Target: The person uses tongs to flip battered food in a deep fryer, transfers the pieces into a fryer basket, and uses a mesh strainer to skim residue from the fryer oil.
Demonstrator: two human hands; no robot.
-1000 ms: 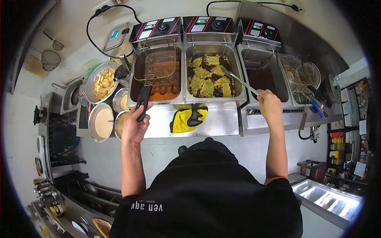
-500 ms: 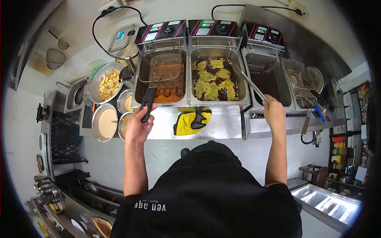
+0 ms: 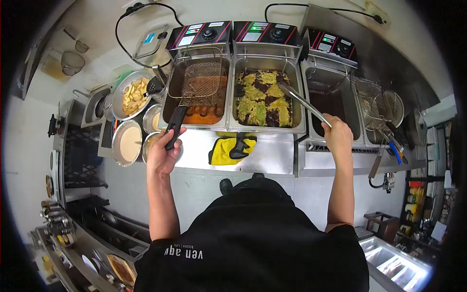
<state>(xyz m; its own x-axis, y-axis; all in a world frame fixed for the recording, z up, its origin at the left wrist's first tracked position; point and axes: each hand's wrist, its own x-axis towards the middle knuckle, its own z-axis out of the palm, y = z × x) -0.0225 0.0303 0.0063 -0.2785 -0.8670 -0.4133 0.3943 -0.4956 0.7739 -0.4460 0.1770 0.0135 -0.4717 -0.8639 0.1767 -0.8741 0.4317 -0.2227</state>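
My left hand (image 3: 163, 153) is wrapped around the black handle of a wire fry basket (image 3: 202, 80). The basket sits tilted over the left fryer (image 3: 168, 103), above orange-brown oil with several pieces at its near side. Closed on the near end of metal tongs (image 3: 306, 103) is my right hand (image 3: 338, 138). The tongs slant over the right wall of the middle fryer, their far end at the fritters; I cannot tell whether they grip one. Several green-yellow battered fritters (image 3: 258, 113) float in the dark oil of this middle fryer (image 3: 269, 130).
A yellow and black cloth (image 3: 227, 151) lies on the steel ledge in front. To the left stand a bowl of cut potatoes (image 3: 134, 97) and a bowl of pale batter (image 3: 128, 144). A third fryer (image 3: 357, 109) and more wire baskets (image 3: 372, 104) are to the right.
The tongs' far end has moved left and down, from the fryer's right wall to the fritters. My left hand has shifted slightly left and down with the basket handle. The view has shifted a little.
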